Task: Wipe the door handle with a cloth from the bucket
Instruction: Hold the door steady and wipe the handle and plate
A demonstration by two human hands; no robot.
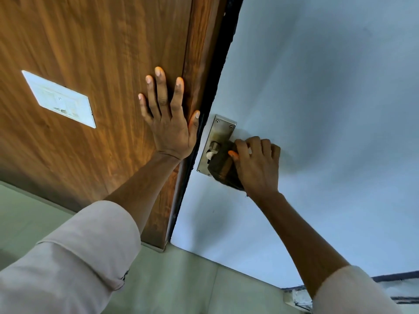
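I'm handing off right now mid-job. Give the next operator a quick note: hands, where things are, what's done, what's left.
Left hand: open, flat against the wooden panel beside the door edge, holding nothing.
Right hand: closed around the dark cloth, pressing it over the door handle on the metal plate.
Bucket: not in view.
Done: cloth fetched and on the handle; wiping is under way.
Left: finish wiping the handle; its exposed stub near the plate may need a pass. How clean it is cannot be judged from here.
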